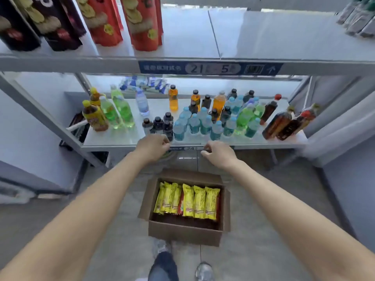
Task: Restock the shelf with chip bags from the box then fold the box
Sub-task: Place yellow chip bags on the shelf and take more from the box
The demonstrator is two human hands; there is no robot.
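An open cardboard box [182,233] sits on the floor below me, flaps spread. Several yellow chip bags [199,201] stand upright inside it, with a red one wedged between them. Both my arms reach forward above the box. My left hand [153,146] hovers at the front edge of the lower shelf [113,141], fingers curled and holding nothing. My right hand [219,153] is beside it, also loosely curled and empty. The upper shelf [263,37] has a wide bare white stretch on its right half.
Red and dark chip packs [142,23] stand at the upper shelf's left. Many drink bottles [203,120] crowd the lower shelf. Grey packs [359,17] sit at the top right. My shoes [162,248] are just behind the box on the tiled floor.
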